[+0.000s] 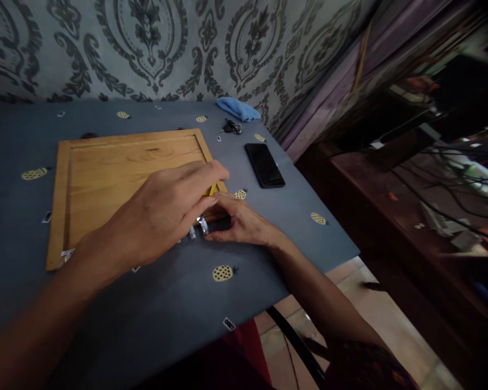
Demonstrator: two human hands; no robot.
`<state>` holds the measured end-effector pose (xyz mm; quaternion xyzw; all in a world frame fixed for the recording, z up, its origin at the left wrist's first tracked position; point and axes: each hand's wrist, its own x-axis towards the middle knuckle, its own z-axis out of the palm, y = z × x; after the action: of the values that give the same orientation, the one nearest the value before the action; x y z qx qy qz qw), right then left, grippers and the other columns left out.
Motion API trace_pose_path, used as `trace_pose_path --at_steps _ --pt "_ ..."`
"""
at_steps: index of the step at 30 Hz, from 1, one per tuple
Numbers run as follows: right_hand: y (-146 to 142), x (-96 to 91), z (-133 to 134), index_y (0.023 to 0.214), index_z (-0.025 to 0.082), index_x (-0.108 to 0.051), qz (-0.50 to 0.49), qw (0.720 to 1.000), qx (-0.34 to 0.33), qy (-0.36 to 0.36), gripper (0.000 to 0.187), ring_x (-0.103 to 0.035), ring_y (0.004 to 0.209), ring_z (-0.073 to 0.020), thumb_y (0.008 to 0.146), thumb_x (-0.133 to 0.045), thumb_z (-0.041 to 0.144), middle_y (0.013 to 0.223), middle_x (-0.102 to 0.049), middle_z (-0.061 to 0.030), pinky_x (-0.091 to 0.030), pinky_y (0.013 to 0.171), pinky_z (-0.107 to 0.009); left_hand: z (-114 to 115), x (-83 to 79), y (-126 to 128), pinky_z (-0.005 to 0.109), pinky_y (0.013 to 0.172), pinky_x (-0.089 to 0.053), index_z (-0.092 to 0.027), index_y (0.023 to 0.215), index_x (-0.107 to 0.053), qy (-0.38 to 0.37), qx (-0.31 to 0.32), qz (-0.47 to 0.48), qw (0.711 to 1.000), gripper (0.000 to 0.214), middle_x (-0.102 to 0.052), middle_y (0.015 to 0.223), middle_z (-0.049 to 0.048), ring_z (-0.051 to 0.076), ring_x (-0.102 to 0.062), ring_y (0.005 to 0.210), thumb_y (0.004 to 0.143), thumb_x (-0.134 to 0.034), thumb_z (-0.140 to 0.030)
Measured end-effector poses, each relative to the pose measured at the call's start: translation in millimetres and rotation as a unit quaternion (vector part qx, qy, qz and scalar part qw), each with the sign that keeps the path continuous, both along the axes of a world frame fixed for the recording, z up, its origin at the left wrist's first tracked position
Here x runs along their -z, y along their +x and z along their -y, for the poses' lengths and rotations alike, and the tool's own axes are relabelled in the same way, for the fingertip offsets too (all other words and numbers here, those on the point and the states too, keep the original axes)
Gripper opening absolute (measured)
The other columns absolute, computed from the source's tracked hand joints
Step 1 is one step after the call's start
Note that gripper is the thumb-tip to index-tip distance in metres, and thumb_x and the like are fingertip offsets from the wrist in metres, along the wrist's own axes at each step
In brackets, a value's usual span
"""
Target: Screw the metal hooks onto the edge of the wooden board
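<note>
A framed wooden panel, like a cabinet door, lies flat on the table. My left hand reaches across it, fingers closed around a slim yellow stick-like tool. Most of that tool is hidden by the fingers, so its kind is unclear. At the panel's near right corner, my right hand grips the edge, its fingers above and thumb in front. Between the two hands sits a shiny metal fitting, resembling a hinge. Another metal piece shows at the near left corner.
The table has a grey-blue cloth with pineapple prints. A black phone lies right of the panel, with keys and a blue cloth behind. A patterned wall bounds the back. Cables clutter furniture at right.
</note>
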<state>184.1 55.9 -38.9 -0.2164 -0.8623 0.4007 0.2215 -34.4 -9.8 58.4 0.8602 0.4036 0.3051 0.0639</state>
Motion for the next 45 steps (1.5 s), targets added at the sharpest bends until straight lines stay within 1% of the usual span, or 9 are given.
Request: trace_pose_path --at_steps 4,9,15,19,23,28,34,40,45 --pt "0.3 -0.8 0.0 0.14 0.019 -0.057 0.0 1.0 -0.002 0.013 0.067 -0.067 0.117 -0.0273 0.08 -0.086 0.027 0.118 -0.07 -0.0106 -0.058 0.104 -0.05 -1.2 2.3 0.7 0.024 0.081 -0.056 -0.014 0.12 -0.062 0.02 0.004 0.0 1.0 0.022 -0.075 0.111 0.0057 0.017 -0.073 0.098 0.101 -0.049 -0.012" --pt "-0.2 -1.0 -0.5 0.139 0.018 -0.058 -0.01 1.0 -0.01 0.02 0.064 -0.068 0.115 -0.0268 0.08 -0.085 0.026 0.117 -0.071 -0.0108 -0.059 0.103 -0.049 -1.5 1.5 0.7 0.024 0.081 -0.055 -0.014 0.118 -0.061 0.019 0.007 -0.001 1.0 0.021 -0.075 0.111 0.0059 0.017 -0.073 0.097 0.101 -0.049 -0.011" --pt "-1.0 -2.4 -0.5 0.134 0.021 -0.06 0.004 1.0 -0.003 0.025 0.06 -0.069 0.114 -0.0267 0.08 -0.086 0.025 0.116 -0.071 -0.0092 -0.057 0.103 -0.05 -2.3 1.5 -0.2 0.024 0.078 -0.055 -0.014 0.116 -0.061 0.012 0.005 0.003 1.0 0.02 -0.075 0.108 0.0052 0.017 -0.072 0.093 0.101 -0.049 -0.012" --pt "-0.7 -3.0 -0.2 0.133 0.021 -0.061 0.003 0.999 -0.001 0.037 0.06 -0.067 0.114 -0.0268 0.079 -0.086 0.027 0.117 -0.071 -0.0085 -0.057 0.102 -0.049 -2.8 2.2 1.4 0.024 0.07 -0.052 -0.014 0.112 -0.061 0.014 -0.006 -0.003 1.0 0.016 -0.075 0.104 0.005 0.016 -0.071 0.087 0.101 -0.05 -0.013" --pt "-0.5 -2.8 0.3 0.133 0.021 -0.061 -0.003 1.0 -0.001 0.022 0.058 -0.067 0.115 -0.027 0.081 -0.085 0.027 0.116 -0.071 -0.0082 -0.058 0.101 -0.048 -2.3 3.2 2.7 0.024 0.069 -0.051 -0.013 0.109 -0.061 0.009 -0.016 -0.011 1.0 0.012 -0.074 0.105 0.0062 0.017 -0.072 0.087 0.099 -0.054 -0.014" --pt "-0.6 -2.5 -0.2 0.133 0.022 -0.062 -0.002 1.0 -0.004 0.021 0.059 -0.067 0.114 -0.0265 0.08 -0.085 0.027 0.116 -0.07 -0.0086 -0.059 0.1 -0.046 -0.9 3.7 3.6 0.025 0.064 -0.047 -0.013 0.109 -0.061 0.001 -0.037 -0.011 0.999 0.012 -0.074 0.101 0.0054 0.015 -0.069 0.077 0.097 -0.058 -0.013" --pt "-0.4 -2.9 0.5 0.137 0.021 -0.06 0.008 1.0 0.003 0.02 0.064 -0.067 0.113 -0.0261 0.08 -0.086 0.027 0.117 -0.07 -0.0083 -0.058 0.101 -0.045 -0.2 3.5 5.6 0.025 0.065 -0.046 -0.015 0.106 -0.06 -0.012 -0.05 0.0 0.999 0.012 -0.073 0.096 0.0035 0.015 -0.067 0.074 0.095 -0.061 -0.014" --pt "-0.8 -3.1 0.8 0.134 0.021 -0.061 0.003 1.0 0.002 -0.005 0.059 -0.069 0.11 -0.0251 0.08 -0.086 0.025 0.118 -0.07 -0.0087 -0.059 0.099 -0.045 -0.7 3.0 5.7 0.027 0.063 -0.045 -0.017 0.103 -0.06 -0.02 -0.052 0.004 0.998 0.007 -0.071 0.092 0.0027 0.015 -0.065 0.071 0.095 -0.059 -0.016" --pt "-0.3 -3.2 0.3 0.136 0.02 -0.061 0.013 1.0 0.007 0.021 0.063 -0.068 0.114 -0.0268 0.079 -0.087 0.027 0.116 -0.072 -0.0087 -0.057 0.102 -0.046 -0.4 3.6 5.3 0.027 0.064 -0.045 -0.015 0.106 -0.061 -0.012 -0.059 -0.004 0.998 0.011 -0.072 0.095 0.0036 0.016 -0.067 0.073 0.095 -0.059 -0.015"
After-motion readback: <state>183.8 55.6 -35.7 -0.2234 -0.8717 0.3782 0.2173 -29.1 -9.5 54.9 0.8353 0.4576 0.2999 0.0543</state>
